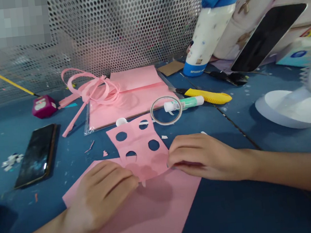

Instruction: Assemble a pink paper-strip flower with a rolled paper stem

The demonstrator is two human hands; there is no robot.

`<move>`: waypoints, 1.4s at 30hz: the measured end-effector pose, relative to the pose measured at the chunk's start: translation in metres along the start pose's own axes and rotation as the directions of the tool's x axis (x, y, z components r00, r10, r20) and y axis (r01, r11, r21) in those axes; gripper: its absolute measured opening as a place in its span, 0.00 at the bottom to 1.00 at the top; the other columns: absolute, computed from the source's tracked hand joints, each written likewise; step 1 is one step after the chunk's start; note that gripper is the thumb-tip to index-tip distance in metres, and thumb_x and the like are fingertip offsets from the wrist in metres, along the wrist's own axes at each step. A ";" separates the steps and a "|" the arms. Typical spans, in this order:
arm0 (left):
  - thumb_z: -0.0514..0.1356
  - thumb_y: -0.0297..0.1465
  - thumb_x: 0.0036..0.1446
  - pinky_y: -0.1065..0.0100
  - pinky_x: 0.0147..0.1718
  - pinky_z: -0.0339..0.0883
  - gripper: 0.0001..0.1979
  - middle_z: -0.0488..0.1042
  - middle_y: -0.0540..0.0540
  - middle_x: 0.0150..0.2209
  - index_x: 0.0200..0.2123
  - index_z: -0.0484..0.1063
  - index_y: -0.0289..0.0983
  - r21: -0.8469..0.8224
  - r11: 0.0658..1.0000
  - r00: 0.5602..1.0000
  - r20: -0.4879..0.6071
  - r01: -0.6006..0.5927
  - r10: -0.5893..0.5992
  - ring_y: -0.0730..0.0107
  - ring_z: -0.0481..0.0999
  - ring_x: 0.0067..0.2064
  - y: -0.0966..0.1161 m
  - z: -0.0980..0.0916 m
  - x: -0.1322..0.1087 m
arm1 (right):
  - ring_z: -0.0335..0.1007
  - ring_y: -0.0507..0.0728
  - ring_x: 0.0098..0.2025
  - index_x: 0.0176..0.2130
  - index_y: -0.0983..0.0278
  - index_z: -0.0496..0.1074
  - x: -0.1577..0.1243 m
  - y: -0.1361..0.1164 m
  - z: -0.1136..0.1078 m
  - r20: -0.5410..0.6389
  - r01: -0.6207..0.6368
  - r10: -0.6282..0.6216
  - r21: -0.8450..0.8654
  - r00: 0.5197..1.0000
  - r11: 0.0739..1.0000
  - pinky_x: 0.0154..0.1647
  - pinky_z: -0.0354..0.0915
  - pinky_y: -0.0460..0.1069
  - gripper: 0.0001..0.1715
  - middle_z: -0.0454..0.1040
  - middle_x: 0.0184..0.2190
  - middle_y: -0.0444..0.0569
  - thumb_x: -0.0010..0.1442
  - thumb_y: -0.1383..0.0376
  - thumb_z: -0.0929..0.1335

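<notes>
A small pink paper piece with several round holes (138, 143) is held up at its near edge between my two hands. My left hand (102, 195) has its fingers closed at the near left corner. Fingertips of my right hand (200, 156) pinch the near right corner. Beneath lies a larger pink sheet (143, 216), partly covered by my left hand and the smaller piece. Just beyond the holed piece lie a clear tape roll (152, 111) and a green glue stick (189, 102).
A pack of pink paper (105, 114) with curled pink strips (94, 87) lies at the back. Around are a yellow utility knife (211, 95), a phone (36, 155), a purple tape measure (43, 106), a bottle (208, 34), a leaning phone (267, 38) and a white fan base (276, 116).
</notes>
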State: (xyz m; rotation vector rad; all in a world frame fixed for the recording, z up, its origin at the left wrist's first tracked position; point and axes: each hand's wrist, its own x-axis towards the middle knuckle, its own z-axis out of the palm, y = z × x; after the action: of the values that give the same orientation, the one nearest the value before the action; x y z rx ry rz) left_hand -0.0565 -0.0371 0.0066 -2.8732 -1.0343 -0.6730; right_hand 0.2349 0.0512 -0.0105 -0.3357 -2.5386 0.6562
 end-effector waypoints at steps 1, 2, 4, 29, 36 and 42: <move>0.55 0.22 0.67 0.63 0.42 0.69 0.08 0.80 0.49 0.37 0.39 0.74 0.36 0.011 1.000 1.000 -0.011 0.000 0.000 0.68 0.77 0.38 0.000 0.000 0.001 | 0.71 0.51 0.39 0.42 0.63 0.73 0.000 0.000 0.000 0.010 -0.026 0.026 0.011 1.000 1.000 0.40 0.66 0.45 0.08 0.76 0.38 0.49 0.70 0.70 0.63; 0.56 0.22 0.67 0.63 0.42 0.69 0.08 0.80 0.49 0.37 0.38 0.74 0.36 0.019 1.000 1.000 -0.023 0.002 -0.001 0.68 0.78 0.38 0.001 0.000 0.002 | 0.71 0.51 0.39 0.42 0.63 0.73 0.001 0.001 0.000 0.016 -0.044 0.043 0.020 0.999 0.999 0.40 0.66 0.45 0.08 0.76 0.38 0.49 0.70 0.69 0.64; 0.57 0.22 0.66 0.62 0.42 0.69 0.07 0.81 0.49 0.36 0.37 0.74 0.36 0.026 1.000 0.999 -0.041 0.008 -0.007 0.68 0.78 0.37 0.001 0.001 0.002 | 0.70 0.52 0.39 0.41 0.64 0.73 0.002 0.001 0.000 0.027 -0.050 0.049 0.029 0.998 0.998 0.41 0.66 0.47 0.06 0.76 0.37 0.49 0.70 0.65 0.66; 0.57 0.21 0.66 0.56 0.58 0.61 0.14 0.77 0.45 0.51 0.50 0.77 0.39 0.071 0.997 0.999 0.038 0.022 -0.024 0.62 0.73 0.54 0.003 0.005 0.005 | 0.66 0.52 0.39 0.42 0.65 0.74 0.005 0.003 0.002 0.074 -0.168 0.164 0.052 0.984 0.984 0.41 0.61 0.46 0.09 0.72 0.35 0.48 0.71 0.68 0.64; 0.54 0.36 0.70 0.56 0.73 0.31 0.18 0.64 0.55 0.68 0.59 0.72 0.45 0.173 0.949 0.941 0.260 -0.265 0.216 0.65 0.51 0.73 0.029 -0.001 0.000 | 0.67 0.51 0.38 0.43 0.65 0.74 0.005 0.004 0.004 0.050 -0.172 0.168 0.088 0.984 0.981 0.42 0.61 0.45 0.07 0.73 0.35 0.46 0.70 0.68 0.65; 0.49 0.34 0.70 0.59 0.72 0.32 0.22 0.61 0.52 0.70 0.65 0.67 0.41 0.206 0.952 0.921 0.362 -0.227 0.142 0.64 0.51 0.72 0.035 0.004 0.004 | 0.66 0.51 0.38 0.43 0.65 0.74 0.006 0.005 0.005 0.052 -0.180 0.176 0.090 0.983 0.980 0.42 0.60 0.45 0.08 0.74 0.35 0.46 0.68 0.71 0.65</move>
State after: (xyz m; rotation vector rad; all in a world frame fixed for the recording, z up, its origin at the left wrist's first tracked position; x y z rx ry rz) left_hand -0.0305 -0.0614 0.0092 -2.8713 -0.7831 -0.0233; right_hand 0.2284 0.0560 -0.0145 -0.5247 -2.5279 0.8571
